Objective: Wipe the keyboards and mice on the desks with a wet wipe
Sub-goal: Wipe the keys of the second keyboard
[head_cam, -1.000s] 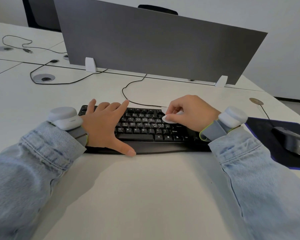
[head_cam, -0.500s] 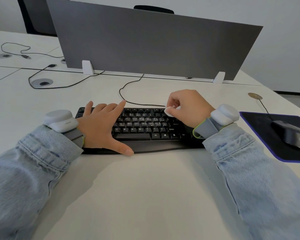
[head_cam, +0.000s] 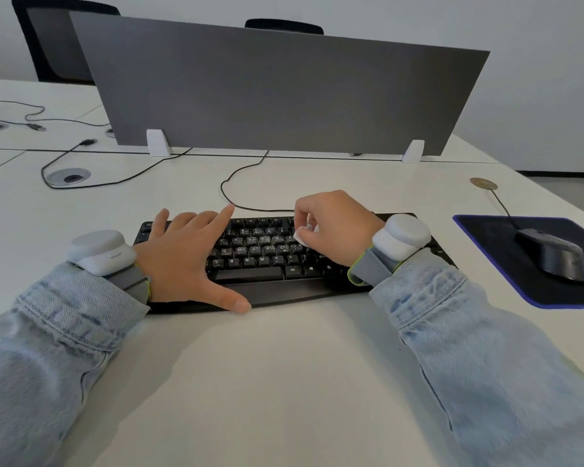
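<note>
A black keyboard (head_cam: 260, 261) lies across the white desk (head_cam: 284, 382) in front of me. My left hand (head_cam: 186, 257) rests flat on its left half, fingers straight and spread, the thumb along the front edge. My right hand (head_cam: 334, 227) is over the keyboard's right half, fingers curled, pinching a small white wet wipe (head_cam: 302, 234) against the upper key rows. The right part of the keyboard is hidden under this hand and wrist. A dark mouse (head_cam: 553, 254) sits on a dark mouse pad (head_cam: 486, 241) to the right.
A grey divider panel (head_cam: 284, 92) stands behind the keyboard on white feet. The keyboard cable (head_cam: 230, 193) loops toward it. Other cables (head_cam: 91, 180) and a round grommet (head_cam: 70, 176) lie at the left. Two chair backs (head_cam: 58, 42) show behind the panel.
My right hand with the wipe has moved from the middle key rows up toward the top rows. My left hand has stayed flat on the keyboard.
</note>
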Available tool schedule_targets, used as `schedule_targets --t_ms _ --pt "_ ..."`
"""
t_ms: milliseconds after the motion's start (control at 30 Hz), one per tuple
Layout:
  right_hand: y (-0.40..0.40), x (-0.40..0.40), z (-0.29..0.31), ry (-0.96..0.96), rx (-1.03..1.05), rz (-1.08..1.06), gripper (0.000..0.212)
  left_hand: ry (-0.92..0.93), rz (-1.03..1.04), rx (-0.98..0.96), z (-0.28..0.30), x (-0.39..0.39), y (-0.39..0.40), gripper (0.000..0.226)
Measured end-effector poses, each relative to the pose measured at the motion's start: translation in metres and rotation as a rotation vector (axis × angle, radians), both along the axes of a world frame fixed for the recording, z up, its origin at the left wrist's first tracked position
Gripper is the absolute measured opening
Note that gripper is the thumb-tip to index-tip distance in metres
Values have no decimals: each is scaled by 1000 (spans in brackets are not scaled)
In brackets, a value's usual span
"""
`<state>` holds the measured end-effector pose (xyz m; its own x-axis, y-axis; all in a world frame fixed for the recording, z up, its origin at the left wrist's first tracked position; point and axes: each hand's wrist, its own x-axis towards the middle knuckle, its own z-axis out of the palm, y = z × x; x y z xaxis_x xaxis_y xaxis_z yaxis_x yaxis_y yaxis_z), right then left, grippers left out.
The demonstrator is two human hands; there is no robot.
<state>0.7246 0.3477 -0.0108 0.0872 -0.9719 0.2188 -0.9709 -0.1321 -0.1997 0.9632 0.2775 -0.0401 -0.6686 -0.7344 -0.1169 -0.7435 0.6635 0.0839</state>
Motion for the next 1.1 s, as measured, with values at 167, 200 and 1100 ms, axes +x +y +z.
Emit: schedule_targets --t_ms 167,200,1100 --pt "1 -4 1 14 11 -64 10 11 -15 -20 -2 -1 -1 157" --pt "1 -3 2 10 6 -67 11 14 -17 -19 -3 -1 -1 156" --pt "1 -8 -3 35 -26 -67 13 73 -13 -133 -10 -13 10 143"
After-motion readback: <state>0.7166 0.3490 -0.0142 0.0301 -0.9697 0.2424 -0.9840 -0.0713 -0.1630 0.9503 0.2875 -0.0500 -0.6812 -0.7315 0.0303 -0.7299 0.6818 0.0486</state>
